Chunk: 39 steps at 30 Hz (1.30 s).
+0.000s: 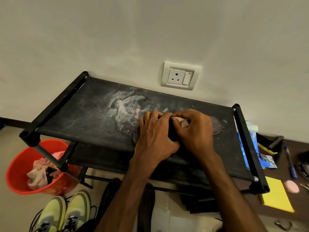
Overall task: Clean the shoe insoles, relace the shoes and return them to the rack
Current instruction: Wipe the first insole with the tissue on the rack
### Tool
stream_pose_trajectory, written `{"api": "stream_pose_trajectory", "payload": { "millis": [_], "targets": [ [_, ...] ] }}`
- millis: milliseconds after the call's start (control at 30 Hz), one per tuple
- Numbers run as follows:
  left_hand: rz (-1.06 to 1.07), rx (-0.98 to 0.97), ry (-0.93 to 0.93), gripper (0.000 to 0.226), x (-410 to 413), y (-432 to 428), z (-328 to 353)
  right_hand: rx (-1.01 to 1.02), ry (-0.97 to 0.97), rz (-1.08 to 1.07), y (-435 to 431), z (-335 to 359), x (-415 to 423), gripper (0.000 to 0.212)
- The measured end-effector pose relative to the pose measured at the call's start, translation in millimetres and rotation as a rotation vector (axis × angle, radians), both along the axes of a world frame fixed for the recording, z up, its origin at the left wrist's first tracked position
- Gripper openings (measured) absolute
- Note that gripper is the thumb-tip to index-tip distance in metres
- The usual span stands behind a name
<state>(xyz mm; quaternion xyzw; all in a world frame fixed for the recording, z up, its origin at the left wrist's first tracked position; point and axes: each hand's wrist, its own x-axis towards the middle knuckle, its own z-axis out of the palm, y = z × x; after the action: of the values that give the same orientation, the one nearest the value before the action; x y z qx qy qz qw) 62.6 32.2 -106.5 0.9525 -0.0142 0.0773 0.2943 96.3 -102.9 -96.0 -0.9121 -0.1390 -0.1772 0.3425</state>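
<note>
A dark insole (217, 125) lies flat on the black fabric top of the shoe rack (87, 118), mostly hidden under both hands. My right hand (194, 131) grips a small pale cloth (183, 123) bunched against the insole. My left hand (154, 131) rests beside it, its fingers curled over the insole's left part and touching the right hand. A pair of yellow-green shoes (65, 213) with loose black laces stands on the floor at the lower left.
White powdery smears mark the rack top (127, 108). An orange bucket (18, 169) holding rags sits left of the rack. On a brown surface at the right lie a yellow pad (275, 196), a pen (291, 163) and a pink disc (291, 186). A wall socket (179, 76) sits behind.
</note>
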Motion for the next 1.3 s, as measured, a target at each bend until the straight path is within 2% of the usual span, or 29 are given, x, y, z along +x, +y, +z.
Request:
{"api": "stream_pose_trajectory", "payload": {
  "millis": [133,267,367,467,567,767,867,967,1033,1100,1167,1233,1300],
  "targets": [
    [0.007,-0.009,0.007,0.080,1,1,-1,-0.028,0.131,0.080,-8,6,2,0.013],
    [0.021,0.025,-0.013,0.086,1,0,-1,-0.098,0.220,-0.150,-48,11,14,0.010],
    [0.020,0.038,-0.013,0.085,2,0,-1,-0.118,0.150,-0.290,-71,11,14,0.022],
    [0.021,0.048,-0.012,0.085,2,0,-2,-0.043,0.041,-0.363,-88,19,12,0.021],
    [0.027,0.055,-0.009,0.083,2,0,-1,-0.012,0.060,-0.343,-91,20,13,0.018],
    [0.036,0.063,0.003,0.084,1,-1,-1,-0.174,0.235,-0.275,-81,11,22,0.020],
    [0.042,0.071,0.010,0.085,2,-1,0,-0.243,0.268,-0.154,-73,15,18,0.018],
    [0.042,0.062,0.019,0.086,2,-1,0,-0.165,0.307,-0.016,-67,16,11,0.012],
    [0.042,0.068,0.020,0.086,2,-1,0,-0.090,0.268,-0.116,-69,14,12,0.008],
    [0.042,0.071,0.016,0.086,2,-1,1,-0.127,0.192,-0.271,-70,12,15,0.014],
    [0.043,0.064,0.012,0.087,1,-1,1,-0.207,0.173,-0.294,-59,10,14,0.020],
    [0.039,0.059,0.010,0.087,1,-1,2,-0.259,0.134,-0.164,-40,8,12,0.023],
    [0.024,0.050,0.027,0.080,1,0,3,-0.236,0.092,0.054,-17,7,4,0.025]
  ]
}}
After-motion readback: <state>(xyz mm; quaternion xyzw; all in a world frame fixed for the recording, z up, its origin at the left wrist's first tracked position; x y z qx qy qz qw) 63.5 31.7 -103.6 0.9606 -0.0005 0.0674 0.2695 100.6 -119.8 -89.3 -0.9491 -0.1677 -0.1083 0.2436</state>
